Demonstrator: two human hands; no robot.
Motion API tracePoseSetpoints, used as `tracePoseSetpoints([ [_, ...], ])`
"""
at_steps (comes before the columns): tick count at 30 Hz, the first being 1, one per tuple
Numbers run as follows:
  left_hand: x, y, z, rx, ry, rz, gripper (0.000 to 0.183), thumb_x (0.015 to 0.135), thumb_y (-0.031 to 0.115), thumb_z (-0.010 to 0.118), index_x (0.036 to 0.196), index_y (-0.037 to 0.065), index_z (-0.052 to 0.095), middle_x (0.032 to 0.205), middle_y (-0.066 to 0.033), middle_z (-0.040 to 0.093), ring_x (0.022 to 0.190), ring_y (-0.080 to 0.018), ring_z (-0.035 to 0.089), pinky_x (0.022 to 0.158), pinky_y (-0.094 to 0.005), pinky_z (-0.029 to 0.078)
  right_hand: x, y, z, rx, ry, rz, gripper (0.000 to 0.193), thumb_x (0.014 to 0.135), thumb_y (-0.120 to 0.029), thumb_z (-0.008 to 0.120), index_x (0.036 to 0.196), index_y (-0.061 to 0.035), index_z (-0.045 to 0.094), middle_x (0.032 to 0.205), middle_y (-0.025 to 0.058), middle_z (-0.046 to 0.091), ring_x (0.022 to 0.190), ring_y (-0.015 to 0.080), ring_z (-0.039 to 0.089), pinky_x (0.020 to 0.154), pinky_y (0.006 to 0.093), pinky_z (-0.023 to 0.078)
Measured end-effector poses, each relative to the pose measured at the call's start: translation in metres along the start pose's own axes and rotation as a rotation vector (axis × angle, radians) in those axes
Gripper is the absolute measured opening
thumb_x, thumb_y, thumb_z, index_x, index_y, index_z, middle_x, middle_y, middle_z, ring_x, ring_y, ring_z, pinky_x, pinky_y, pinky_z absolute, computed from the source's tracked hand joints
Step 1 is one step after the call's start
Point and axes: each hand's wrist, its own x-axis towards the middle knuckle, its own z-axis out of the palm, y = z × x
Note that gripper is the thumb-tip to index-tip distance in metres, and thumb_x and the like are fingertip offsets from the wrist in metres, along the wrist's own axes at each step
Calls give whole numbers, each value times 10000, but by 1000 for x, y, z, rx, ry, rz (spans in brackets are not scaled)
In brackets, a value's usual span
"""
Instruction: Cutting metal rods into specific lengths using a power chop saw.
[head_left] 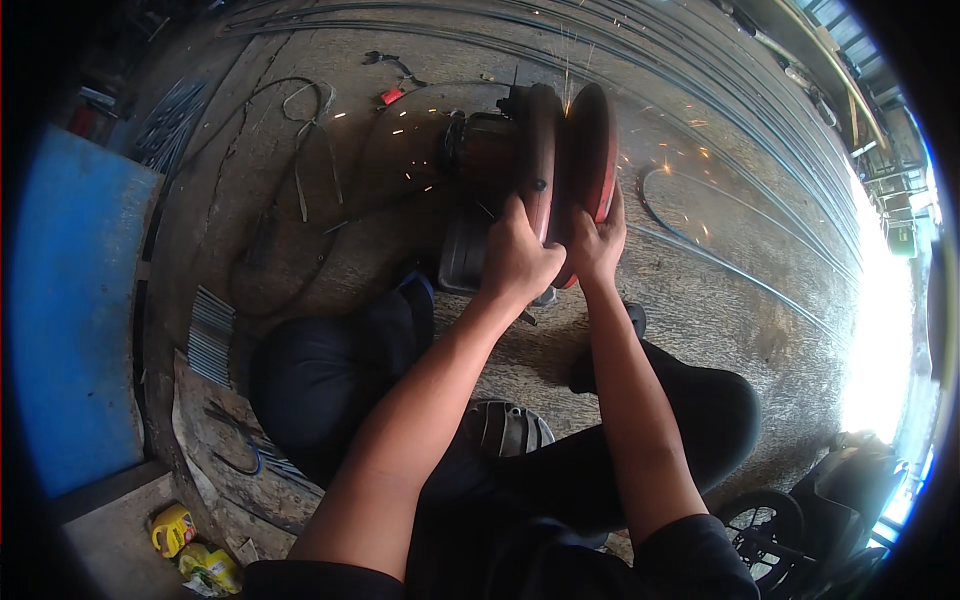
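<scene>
Between red discs (593, 160), narrow gap.

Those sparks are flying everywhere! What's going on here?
A person sitting low has both bare hands on a machine. The left hand grips the lower end of a rounded reddish part, and the right hand holds a red-edged disc-shaped piece beside it. Sparks shoot up near the gap between the two pieces at this moment.
</scene>
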Motion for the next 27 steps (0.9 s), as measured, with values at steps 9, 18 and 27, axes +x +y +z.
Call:
tracePoseSetpoints([
  [9, 0, 4, -3, -22, -38, -25, 488, 645, 44, 659, 1078, -74, 469, 901, -320, 621, 897, -467, 617, 778, -472, 518, -1, -1, 1, -18, 24, -44, 698, 748, -136, 568, 1411, -18, 385, 1155, 245, 615, 1012, 291, 636, 856, 354, 484],
  [18, -1, -1, 0, 29, 6, 10, 463, 652, 68, 664, 1070, -50, 505, 852, -283, 642, 847, -424, 654, 742, -435, 528, 0, 6, 1, 32, 3, -11, 699, 749, -128, 571, 1415, -23, 384, 1175, 245, 607, 1044, 296, 628, 868, 357, 480],
  [27, -1, 2, -2, 6, -20, -12, 507, 643, 52, 662, 1103, -64, 484, 889, -303, 631, 878, -446, 634, 767, -454, 524, 0, 10, 2, 89, 0, 8, 683, 759, -126, 584, 1405, -12, 394, 1233, 233, 581, 1100, 289, 599, 912, 357, 461],
])
